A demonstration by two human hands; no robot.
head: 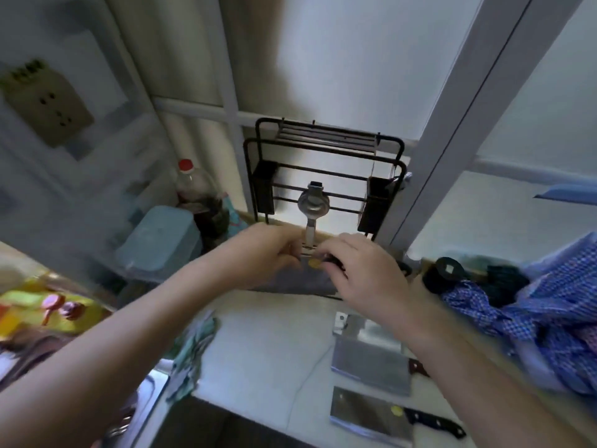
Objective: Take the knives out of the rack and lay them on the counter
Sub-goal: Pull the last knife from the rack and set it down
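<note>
The black wire knife rack (pixel 323 176) stands at the back of the white counter (pixel 268 344). Just in front of it, both hands meet on a cleaver (pixel 290 283) with a grey blade and a small yellow sticker. My right hand (pixel 365 273) is closed on its dark handle, and my left hand (pixel 274 250) holds the blade's upper edge. Its blade hangs low over the counter. Flat on the counter near my right forearm lie two cleavers (pixel 371 367) (pixel 368 415), the nearer with a black handle. A third blade (pixel 350 324) shows partly behind them.
A metal utensil (pixel 312 205) hangs on the rack's front. A red-capped bottle (pixel 193 185) and a blue box (pixel 158 240) stand at the left. A blue checked cloth (pixel 533 308) and a black round object (pixel 444 273) lie at the right. A green rag (pixel 193 350) drapes by the sink (pixel 145 402).
</note>
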